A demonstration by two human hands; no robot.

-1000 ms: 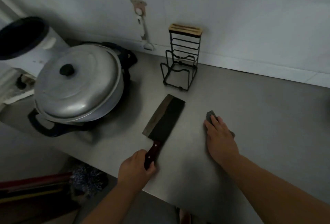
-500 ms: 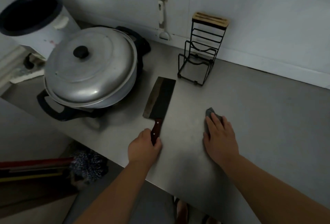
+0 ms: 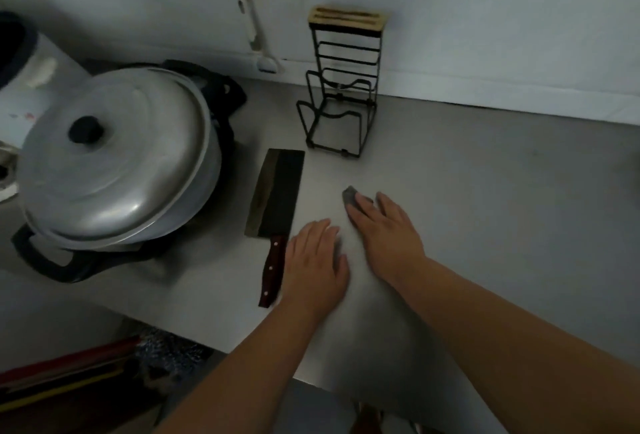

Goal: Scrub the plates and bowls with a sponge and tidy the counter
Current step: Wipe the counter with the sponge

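Where half a second ago it clasped the cleaver (image 3: 277,191) by the handle, the left grip (image 3: 317,267) now lies released, fingers straight, flat on the steel surface (image 3: 485,208) just right of that handle. Cleaver rests flat, blade toward the wire knife rack (image 3: 341,101). Right grip (image 3: 388,233) unchanged: straight fingers press the grey sponge (image 3: 350,196) onto the surface, one corner showing. Lidded pot (image 3: 114,156) stands left.

Dim, soft-focus wide-angle view, edges bowed, deep shadows at left.
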